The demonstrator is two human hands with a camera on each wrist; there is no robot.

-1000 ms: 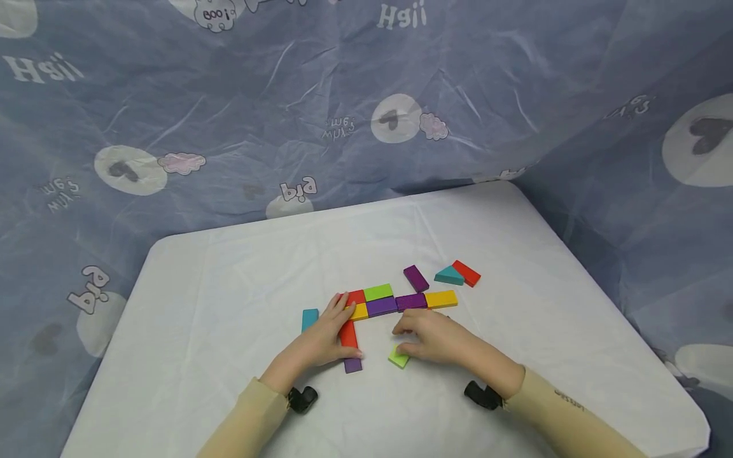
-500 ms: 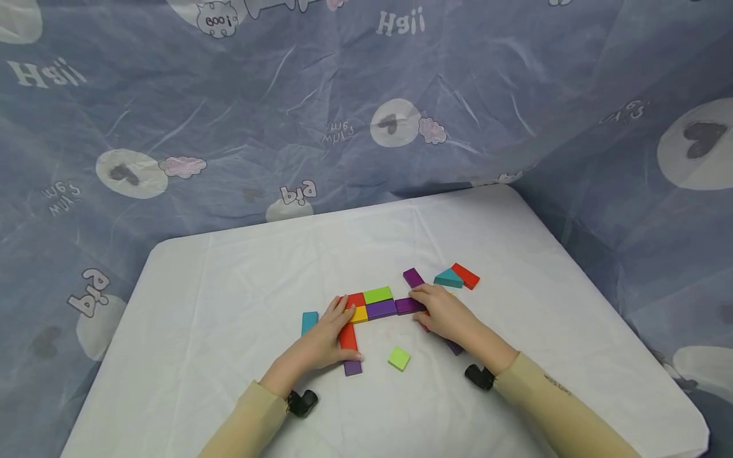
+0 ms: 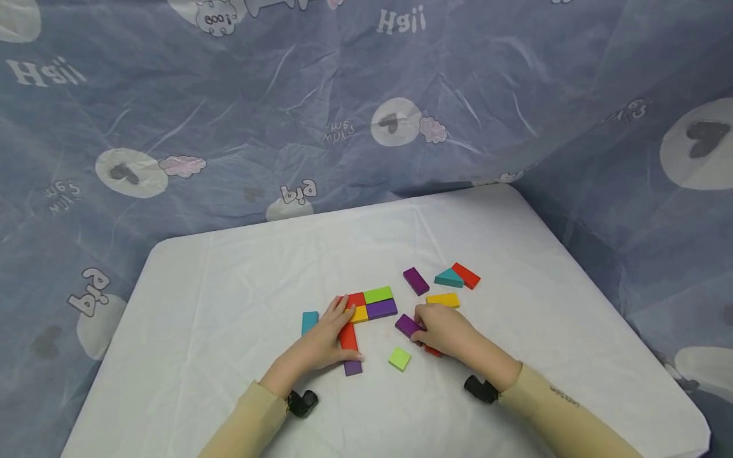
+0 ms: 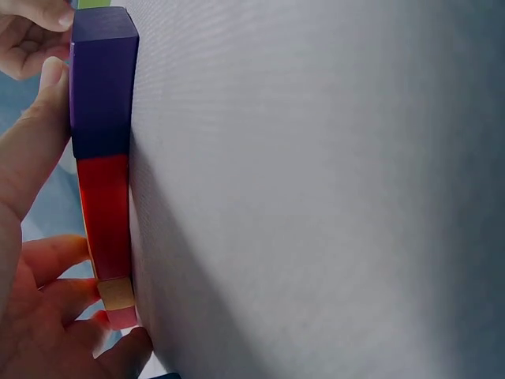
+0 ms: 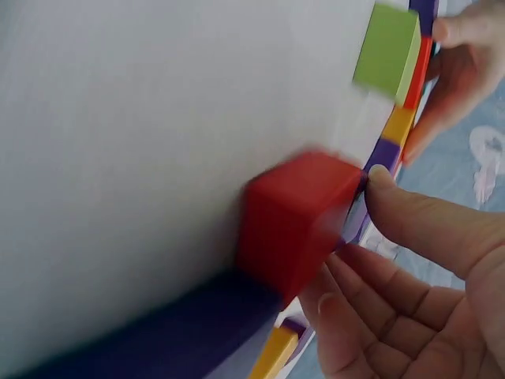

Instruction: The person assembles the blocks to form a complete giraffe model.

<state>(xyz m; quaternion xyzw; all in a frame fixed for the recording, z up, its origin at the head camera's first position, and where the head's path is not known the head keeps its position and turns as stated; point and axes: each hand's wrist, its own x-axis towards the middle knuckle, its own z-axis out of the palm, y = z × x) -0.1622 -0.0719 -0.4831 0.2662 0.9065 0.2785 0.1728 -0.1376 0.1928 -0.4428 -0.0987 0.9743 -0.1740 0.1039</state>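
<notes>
My right hand (image 3: pixel 448 331) pinches a purple block (image 3: pixel 407 325) by its right end, low over the table. Just under that hand a red block (image 3: pixel 432 351) shows in part; the right wrist view has this red block (image 5: pixel 292 221) in front of a dark purple block (image 5: pixel 166 339). With fingers spread, my left hand (image 3: pixel 321 336) rests along joined blocks: a red one (image 3: pixel 356 298), a yellow one (image 3: pixel 360 313), a long red one (image 3: pixel 347 337) and a purple one (image 3: pixel 352 368). Its thumb lies near the purple block (image 4: pixel 102 87) in the left wrist view.
Green (image 3: pixel 378 294) and purple (image 3: pixel 382 309) blocks adjoin the red and yellow ones. A green square (image 3: pixel 399 359) lies nearer me. A teal block (image 3: pixel 309 320) is at left. Yellow (image 3: pixel 443 300), purple (image 3: pixel 415 281), teal triangular (image 3: pixel 449 277) and red (image 3: pixel 467 275) blocks lie at right.
My right hand has left the green square, reached the purple block at the row's right, and drawn it toward me, turned and apart from the row. My left hand stays put.
</notes>
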